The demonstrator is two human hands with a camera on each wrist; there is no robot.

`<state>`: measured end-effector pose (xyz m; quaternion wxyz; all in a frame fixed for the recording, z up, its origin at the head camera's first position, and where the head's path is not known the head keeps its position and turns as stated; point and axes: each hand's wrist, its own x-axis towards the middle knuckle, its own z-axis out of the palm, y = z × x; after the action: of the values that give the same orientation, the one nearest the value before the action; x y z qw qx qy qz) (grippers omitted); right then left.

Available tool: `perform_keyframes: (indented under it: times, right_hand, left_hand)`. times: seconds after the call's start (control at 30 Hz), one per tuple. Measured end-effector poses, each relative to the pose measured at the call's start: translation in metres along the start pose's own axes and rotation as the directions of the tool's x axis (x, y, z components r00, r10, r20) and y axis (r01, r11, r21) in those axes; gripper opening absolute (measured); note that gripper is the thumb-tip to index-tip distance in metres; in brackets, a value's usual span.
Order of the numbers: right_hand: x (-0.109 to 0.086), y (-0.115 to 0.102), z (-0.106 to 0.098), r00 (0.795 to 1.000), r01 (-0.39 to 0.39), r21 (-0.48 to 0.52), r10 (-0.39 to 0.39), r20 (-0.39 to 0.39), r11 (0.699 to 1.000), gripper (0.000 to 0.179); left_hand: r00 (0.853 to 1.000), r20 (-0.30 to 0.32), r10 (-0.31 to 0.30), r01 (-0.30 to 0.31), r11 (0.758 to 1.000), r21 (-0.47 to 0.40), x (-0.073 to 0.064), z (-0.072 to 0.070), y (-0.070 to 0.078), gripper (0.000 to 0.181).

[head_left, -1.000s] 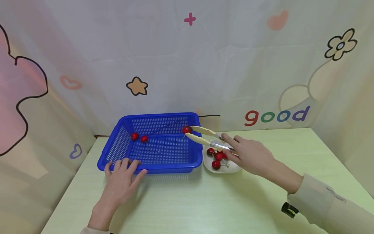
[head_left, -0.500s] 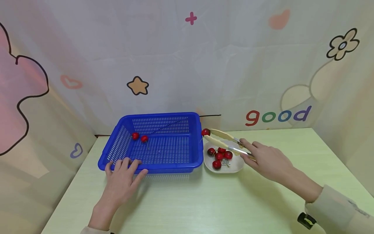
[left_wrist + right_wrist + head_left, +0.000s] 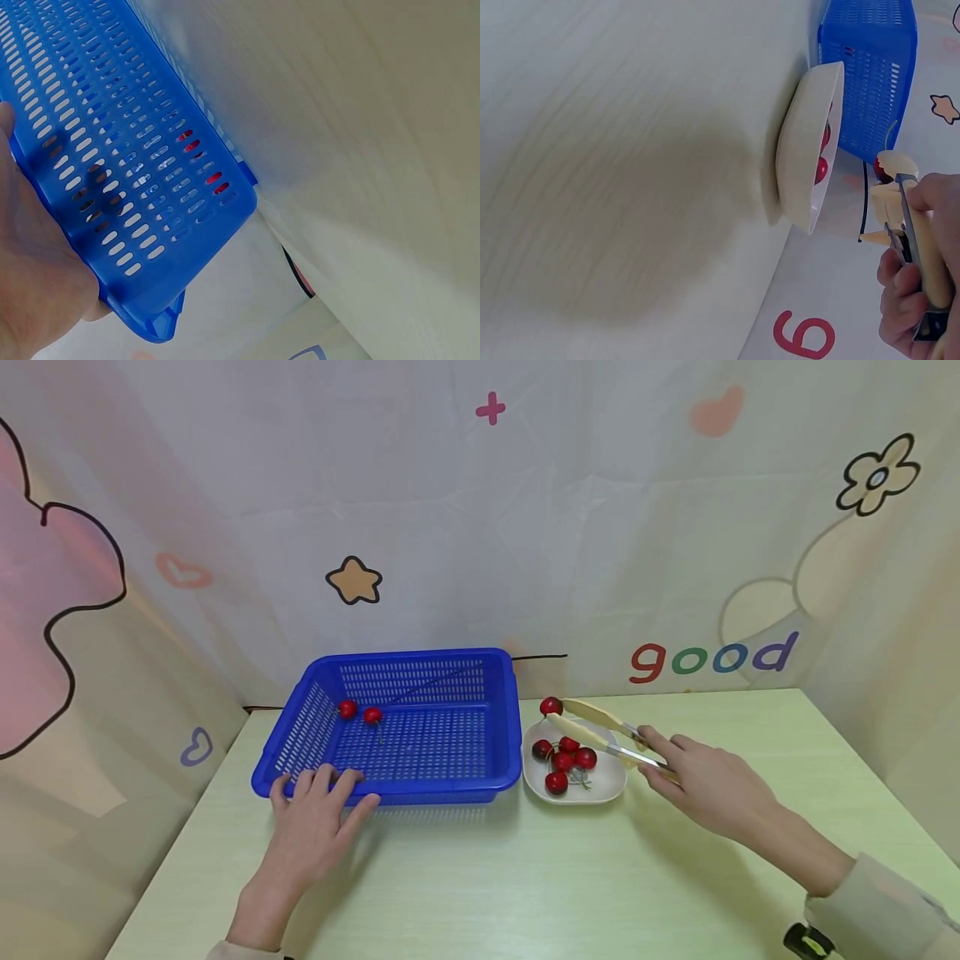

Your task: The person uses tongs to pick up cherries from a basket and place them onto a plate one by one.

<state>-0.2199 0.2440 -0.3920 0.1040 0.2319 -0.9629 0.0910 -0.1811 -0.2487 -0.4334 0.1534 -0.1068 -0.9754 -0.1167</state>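
Observation:
My left hand grips the front rim of a blue plastic basket, its fingers over the rim. Two cherries lie at the basket's far left, one of them a red cherry. In my right hand I hold tongs with cream-coloured tips and metal arms. A dark red cherry with a stem is at the tongs' tips, above the back of a white dish. Several cherries with stems sit in the dish. In the right wrist view the tongs' cherry is partly hidden by a tip.
The dish stands close against the basket's right side on a pale green table. Behind and at both sides hangs a light printed curtain, right at the table's back edge.
My right hand has drawn the tongs and their cherry rightward, from over the basket's right end to above the dish. The left hand and the basket stay put.

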Motion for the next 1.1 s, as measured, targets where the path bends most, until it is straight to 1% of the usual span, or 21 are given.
perform_keyframes:
  times: [0.37, 0.6, 0.7, 0.87, 1.1]
  right_hand:
    - [-0.015, 0.013, -0.003, 0.995, -0.07, -0.033, 0.072, 0.062, 0.997, 0.048]
    - [-0.022, 0.018, -0.004, 0.997, -0.054, -0.05, 0.056, 0.049, 0.997, 0.036]
    - [-0.024, 0.019, -0.005, 0.997, -0.05, -0.061, 0.053, 0.052, 0.997, 0.033]
    - [-0.025, 0.021, -0.005, 0.996, -0.057, -0.063, 0.061, 0.059, 0.996, 0.033]
    - [-0.024, 0.022, -0.007, 0.996, -0.066, -0.038, 0.068, 0.062, 0.997, 0.037]
  left_hand:
    - [1.0, -0.005, 0.013, -0.013, 1.0, -0.006, -0.001, -0.002, 0.001, 0.049]
    - [1.0, -0.009, 0.012, -0.012, 1.0, -0.007, -0.001, 0.0, -0.001, 0.049]
    - [1.0, -0.009, 0.01, -0.01, 1.0, -0.007, -0.001, 0.0, -0.001, 0.05]
    - [1.0, -0.006, 0.007, -0.007, 1.0, -0.011, -0.001, 0.0, 0.0, 0.05]
    - [1.0, -0.013, 0.012, -0.013, 1.0, -0.014, -0.001, 0.0, 0.0, 0.05]
